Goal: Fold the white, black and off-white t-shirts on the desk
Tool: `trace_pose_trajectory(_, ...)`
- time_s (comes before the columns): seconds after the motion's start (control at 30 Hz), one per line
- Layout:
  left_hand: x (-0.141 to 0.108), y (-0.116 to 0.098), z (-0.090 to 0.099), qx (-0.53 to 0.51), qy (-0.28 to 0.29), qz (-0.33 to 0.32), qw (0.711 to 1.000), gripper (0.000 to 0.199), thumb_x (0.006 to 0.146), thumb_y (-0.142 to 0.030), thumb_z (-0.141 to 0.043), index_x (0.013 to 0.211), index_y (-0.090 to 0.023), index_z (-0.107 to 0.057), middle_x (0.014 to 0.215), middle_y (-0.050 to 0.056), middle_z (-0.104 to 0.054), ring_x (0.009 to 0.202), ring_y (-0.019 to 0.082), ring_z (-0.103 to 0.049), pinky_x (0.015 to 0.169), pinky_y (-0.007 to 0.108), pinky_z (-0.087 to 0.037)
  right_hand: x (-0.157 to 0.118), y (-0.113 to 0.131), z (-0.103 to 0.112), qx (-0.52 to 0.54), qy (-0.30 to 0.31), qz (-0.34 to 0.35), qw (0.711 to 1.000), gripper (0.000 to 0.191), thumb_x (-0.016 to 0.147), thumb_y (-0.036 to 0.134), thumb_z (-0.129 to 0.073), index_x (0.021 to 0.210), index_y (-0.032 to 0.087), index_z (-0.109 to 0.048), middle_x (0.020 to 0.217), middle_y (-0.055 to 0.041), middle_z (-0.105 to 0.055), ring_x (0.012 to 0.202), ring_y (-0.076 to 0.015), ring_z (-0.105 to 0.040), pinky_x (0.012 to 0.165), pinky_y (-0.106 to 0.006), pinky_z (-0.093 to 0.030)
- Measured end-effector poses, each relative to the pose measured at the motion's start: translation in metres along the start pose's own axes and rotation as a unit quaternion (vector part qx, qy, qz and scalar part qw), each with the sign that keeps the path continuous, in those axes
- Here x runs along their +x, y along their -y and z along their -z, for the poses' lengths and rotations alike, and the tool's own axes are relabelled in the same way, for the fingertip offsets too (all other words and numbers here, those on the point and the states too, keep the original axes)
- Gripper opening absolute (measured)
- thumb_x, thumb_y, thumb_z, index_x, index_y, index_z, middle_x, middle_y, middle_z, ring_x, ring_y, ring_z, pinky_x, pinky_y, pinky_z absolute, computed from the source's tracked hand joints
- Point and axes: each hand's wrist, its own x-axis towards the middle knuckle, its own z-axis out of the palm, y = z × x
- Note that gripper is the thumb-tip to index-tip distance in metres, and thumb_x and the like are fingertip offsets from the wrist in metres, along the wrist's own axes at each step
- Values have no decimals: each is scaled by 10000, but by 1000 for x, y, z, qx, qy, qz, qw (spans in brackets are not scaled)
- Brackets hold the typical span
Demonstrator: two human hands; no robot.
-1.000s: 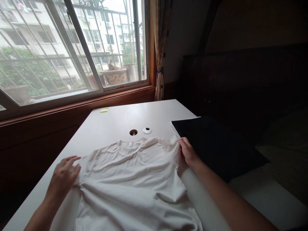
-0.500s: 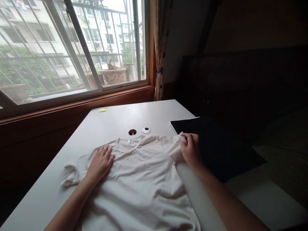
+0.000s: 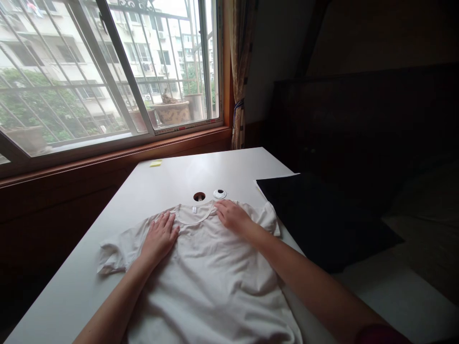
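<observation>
A white T-shirt (image 3: pixel 204 267) lies spread on the white table (image 3: pixel 82 229), its neckline toward the window and its front wrinkled. My left hand (image 3: pixel 160 235) rests flat on the shirt's left shoulder, fingers stretched out. On the other side of the collar, my right hand (image 3: pixel 232 216) lies on the right shoulder with its fingers extended over the cloth by the neckline. The left sleeve is spread outward; the right sleeve sits bunched beyond my right wrist. A small label (image 3: pixel 194 209) shows inside the collar.
Beyond the collar are a round cable hole (image 3: pixel 199 196) and its loose white cover (image 3: pixel 220 194). A black sheet (image 3: pixel 333 224) covers the table's right side. Yellow sticky notes (image 3: pixel 156 163) lie at the far edge, below the barred window (image 3: pixel 172 67) and a tied curtain (image 3: pixel 239 71).
My right hand has let go of the right sleeve's end and moved left onto the shoulder by the collar. The sleeve has dropped back. My left hand stays flat on the shirt.
</observation>
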Motion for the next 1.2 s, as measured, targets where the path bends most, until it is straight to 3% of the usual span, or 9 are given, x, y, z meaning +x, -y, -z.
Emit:
trace_pose_trajectory(0.2,-1,3,3,-6,7,17,1000,602,1050,-484,-371,1581,-203,-416,1683,100,-338,1563,324,-264,1265,563,-207,14,-21,-24,-33,59,-23,997,520,1050,420,-443,1511,195,-531,1605,-107,-468,1468,-273,-416,1238,-461,-298)
trace_pose_trajectory(0.47,18,5,7,-7,36,55,998,658,1055,-544,-307,1604,-188,-372,1695,120,-304,1567,350,-241,1249,608,-180,23,-46,-16,-24,139,7,990,636,1064,562,-289,1640,294,-316,1721,2,-222,1594,-272,-168,1286,-539,-154)
trace_pose_trajectory(0.87,37,15,-2,-14,47,32,998,660,1056,-563,-298,1620,-222,-339,1717,93,-245,1588,329,-186,1266,592,-121,35,-59,-21,-47,151,-7,987,687,1056,598,-242,1662,275,-241,1734,-1,-153,1605,-248,-107,1288,-535,-105)
trace_pose_trajectory(1.2,59,22,-9,-17,46,14,999,672,1054,-593,-278,1621,-237,-334,1719,82,-240,1592,312,-175,1267,564,-122,48,-74,-19,-44,142,-1,989,665,1055,575,-271,1661,303,-240,1727,-4,-188,1597,-262,-158,1282,-528,-137)
